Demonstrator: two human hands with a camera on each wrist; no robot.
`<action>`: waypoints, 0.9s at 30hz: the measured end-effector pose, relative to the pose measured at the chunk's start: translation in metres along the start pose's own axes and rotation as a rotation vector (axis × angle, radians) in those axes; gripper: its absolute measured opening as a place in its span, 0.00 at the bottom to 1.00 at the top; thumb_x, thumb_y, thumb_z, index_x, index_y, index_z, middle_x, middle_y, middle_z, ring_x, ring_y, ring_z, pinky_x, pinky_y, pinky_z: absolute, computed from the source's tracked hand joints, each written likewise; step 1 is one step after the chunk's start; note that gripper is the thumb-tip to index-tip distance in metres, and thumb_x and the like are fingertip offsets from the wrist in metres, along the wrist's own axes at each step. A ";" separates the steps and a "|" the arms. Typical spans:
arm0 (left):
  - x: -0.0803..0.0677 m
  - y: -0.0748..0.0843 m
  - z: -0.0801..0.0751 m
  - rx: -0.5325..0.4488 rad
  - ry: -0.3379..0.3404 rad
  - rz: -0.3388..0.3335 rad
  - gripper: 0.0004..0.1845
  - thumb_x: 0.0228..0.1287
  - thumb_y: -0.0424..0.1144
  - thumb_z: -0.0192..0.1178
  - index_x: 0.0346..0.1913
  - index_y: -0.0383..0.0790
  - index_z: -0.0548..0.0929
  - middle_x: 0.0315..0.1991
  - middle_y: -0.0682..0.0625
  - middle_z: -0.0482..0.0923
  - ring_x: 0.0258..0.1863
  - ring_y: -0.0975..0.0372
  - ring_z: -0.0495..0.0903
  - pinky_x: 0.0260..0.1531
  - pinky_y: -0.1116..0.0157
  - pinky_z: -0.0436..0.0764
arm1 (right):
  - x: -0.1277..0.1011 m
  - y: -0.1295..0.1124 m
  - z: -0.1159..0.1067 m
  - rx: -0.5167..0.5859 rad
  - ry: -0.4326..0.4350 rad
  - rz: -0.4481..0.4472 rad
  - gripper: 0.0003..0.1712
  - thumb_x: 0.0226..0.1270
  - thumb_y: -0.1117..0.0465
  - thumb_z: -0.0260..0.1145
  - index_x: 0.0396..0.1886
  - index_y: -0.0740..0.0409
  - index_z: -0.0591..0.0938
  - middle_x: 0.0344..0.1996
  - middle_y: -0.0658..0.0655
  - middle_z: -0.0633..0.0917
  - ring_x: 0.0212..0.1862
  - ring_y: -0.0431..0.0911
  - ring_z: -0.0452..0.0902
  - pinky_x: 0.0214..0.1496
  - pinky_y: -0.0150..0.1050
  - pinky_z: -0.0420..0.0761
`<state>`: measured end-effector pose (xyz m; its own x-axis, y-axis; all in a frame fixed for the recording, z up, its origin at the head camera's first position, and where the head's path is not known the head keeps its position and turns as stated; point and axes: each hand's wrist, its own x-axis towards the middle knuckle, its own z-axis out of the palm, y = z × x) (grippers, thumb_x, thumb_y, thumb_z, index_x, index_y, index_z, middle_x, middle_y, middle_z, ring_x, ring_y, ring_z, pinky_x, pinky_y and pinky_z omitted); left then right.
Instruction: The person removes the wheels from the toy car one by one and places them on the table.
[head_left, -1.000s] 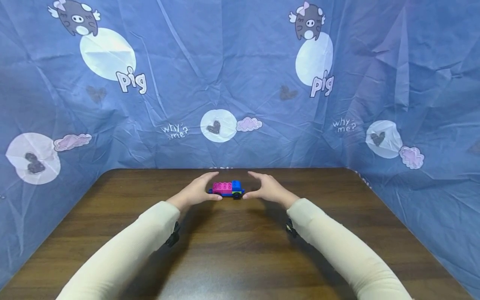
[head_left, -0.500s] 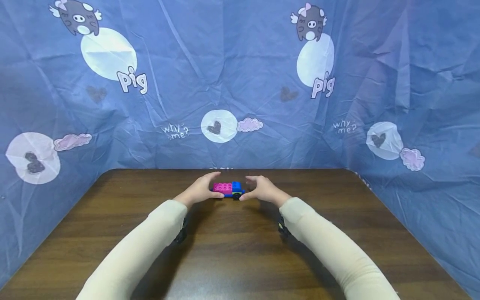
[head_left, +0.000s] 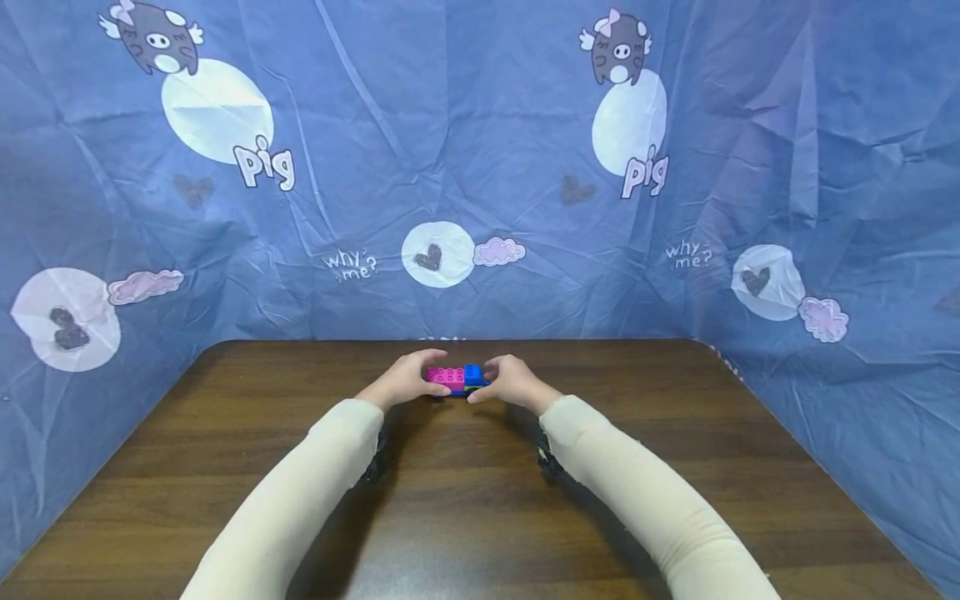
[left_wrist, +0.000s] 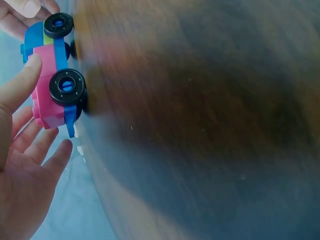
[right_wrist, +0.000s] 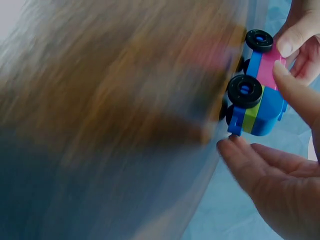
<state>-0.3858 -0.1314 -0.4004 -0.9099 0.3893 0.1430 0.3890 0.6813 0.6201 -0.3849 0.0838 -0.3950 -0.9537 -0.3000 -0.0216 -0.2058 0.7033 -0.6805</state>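
A small toy car (head_left: 447, 380) built of blocks stands on the wooden table, with pink studded bricks (left_wrist: 47, 110) at its left end and a blue brick (right_wrist: 269, 110) at its right. Black wheels (left_wrist: 67, 87) and a blue base carry it. My left hand (head_left: 403, 380) arches round the pink end, thumb at the near side and fingers spread beyond. Round the blue end curves my right hand (head_left: 514, 385), its thumb along the near side and its fingers (right_wrist: 250, 167) loosely extended past the end. Whether the fingertips press on the bricks is unclear.
The brown table (head_left: 465, 517) stretches toward me from the car. A wrinkled blue curtain (head_left: 495, 167) printed with pigs and hearts hangs behind and at both sides. The car stands near the table's far edge (head_left: 585, 340).
Both hands have moved inward, the left to the right and the right to the left, and now cover more of the car's ends. The car has stayed about where it was.
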 end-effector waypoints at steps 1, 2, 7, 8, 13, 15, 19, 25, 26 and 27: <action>0.001 0.000 0.000 -0.005 -0.003 -0.006 0.36 0.56 0.39 0.71 0.65 0.29 0.69 0.63 0.33 0.71 0.63 0.43 0.71 0.63 0.49 0.69 | 0.000 0.000 0.001 -0.006 0.007 0.006 0.41 0.48 0.54 0.80 0.59 0.71 0.75 0.50 0.64 0.84 0.55 0.54 0.79 0.60 0.45 0.76; 0.002 -0.001 0.001 -0.010 -0.006 -0.012 0.36 0.56 0.39 0.71 0.66 0.29 0.69 0.63 0.34 0.71 0.63 0.43 0.71 0.63 0.49 0.69 | 0.000 -0.001 0.002 -0.010 0.014 0.013 0.40 0.48 0.54 0.80 0.58 0.71 0.76 0.49 0.64 0.85 0.55 0.54 0.79 0.60 0.45 0.76; 0.006 0.000 0.003 -0.008 -0.022 -0.028 0.35 0.57 0.40 0.70 0.65 0.31 0.70 0.63 0.35 0.72 0.63 0.45 0.71 0.64 0.50 0.69 | 0.001 -0.002 0.004 -0.016 0.032 0.031 0.37 0.46 0.56 0.81 0.54 0.71 0.78 0.46 0.63 0.85 0.51 0.52 0.80 0.57 0.44 0.78; 0.007 0.000 0.004 -0.005 -0.026 -0.029 0.35 0.57 0.41 0.70 0.65 0.31 0.70 0.63 0.36 0.73 0.63 0.45 0.71 0.64 0.50 0.69 | 0.001 -0.002 0.004 -0.015 0.036 0.031 0.37 0.46 0.56 0.81 0.53 0.71 0.79 0.46 0.63 0.85 0.50 0.52 0.81 0.56 0.44 0.78; 0.011 0.000 0.006 0.009 -0.035 -0.035 0.31 0.57 0.42 0.70 0.61 0.32 0.75 0.59 0.37 0.77 0.59 0.48 0.75 0.62 0.52 0.72 | 0.002 -0.001 0.006 -0.015 0.051 0.039 0.35 0.45 0.57 0.81 0.51 0.70 0.80 0.42 0.62 0.86 0.45 0.49 0.80 0.52 0.42 0.79; 0.013 0.000 0.007 0.024 -0.032 -0.050 0.29 0.56 0.42 0.71 0.59 0.33 0.77 0.57 0.38 0.79 0.55 0.50 0.77 0.59 0.53 0.74 | 0.003 -0.001 0.008 -0.014 0.054 0.046 0.34 0.45 0.57 0.81 0.51 0.70 0.80 0.42 0.61 0.86 0.45 0.49 0.81 0.52 0.41 0.79; 0.014 0.002 0.009 0.069 -0.040 -0.080 0.26 0.55 0.42 0.72 0.56 0.34 0.80 0.52 0.40 0.82 0.46 0.54 0.79 0.53 0.56 0.76 | 0.005 -0.001 0.010 -0.019 0.066 0.063 0.32 0.46 0.58 0.81 0.50 0.69 0.81 0.42 0.61 0.86 0.46 0.49 0.81 0.53 0.41 0.79; 0.016 0.004 0.011 0.089 -0.066 -0.107 0.25 0.55 0.42 0.72 0.54 0.34 0.81 0.49 0.41 0.83 0.42 0.57 0.78 0.49 0.59 0.77 | 0.008 0.001 0.012 -0.020 0.095 0.107 0.28 0.48 0.58 0.80 0.47 0.67 0.82 0.40 0.60 0.86 0.45 0.48 0.81 0.52 0.40 0.79; 0.016 0.004 0.011 0.091 -0.066 -0.108 0.25 0.56 0.42 0.72 0.54 0.34 0.81 0.49 0.41 0.83 0.42 0.57 0.78 0.49 0.59 0.77 | 0.008 0.001 0.012 -0.019 0.098 0.110 0.28 0.48 0.58 0.80 0.47 0.67 0.82 0.40 0.59 0.86 0.44 0.47 0.80 0.52 0.40 0.79; 0.016 0.005 0.011 0.095 -0.066 -0.105 0.24 0.56 0.42 0.72 0.54 0.34 0.81 0.48 0.41 0.83 0.41 0.57 0.78 0.48 0.59 0.78 | 0.008 0.001 0.012 -0.019 0.101 0.109 0.28 0.48 0.58 0.80 0.47 0.67 0.82 0.40 0.59 0.86 0.44 0.47 0.80 0.52 0.40 0.79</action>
<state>-0.3972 -0.1151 -0.4038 -0.9363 0.3502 0.0283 0.3065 0.7749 0.5527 -0.3904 0.0748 -0.4044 -0.9877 -0.1548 -0.0201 -0.1025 0.7407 -0.6640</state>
